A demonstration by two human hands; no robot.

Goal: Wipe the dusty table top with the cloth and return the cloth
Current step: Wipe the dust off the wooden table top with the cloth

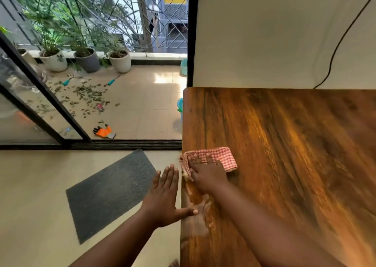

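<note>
Hands on show, two of them, both at the left edge of one glossy brown wood-grain table [295,144]. One red-and-white checked cloth [219,157] lies folded near that left edge, on the table top, and the right hand [207,177] presses down flat on it, fingers spread forward over the fabric, the cloth's near-left corner bunching out from under the hand right at the rim. Pale dusty streaks show on the wood just behind that hand, toward the near edge. The left hand [162,195] is wide open, fingers straight and together, held out past the table's side with only the thumb reaching across to touch the table's edge; it holds nothing. Below, one dark grey floor mat [107,191] lies on the beige floor beside the table. Out past the black-framed sliding door, on the tiled balcony: three full potted plants in a row, two white pots [54,60] and one grey pot [87,60] between them, with a fourth pot only partly visible at far left. One orange-and-black work glove [103,132] lies near the door track, scattered green leaves [87,96] beyond it, and two teal-handled garden tools [111,81] rest on the tiles.
</note>
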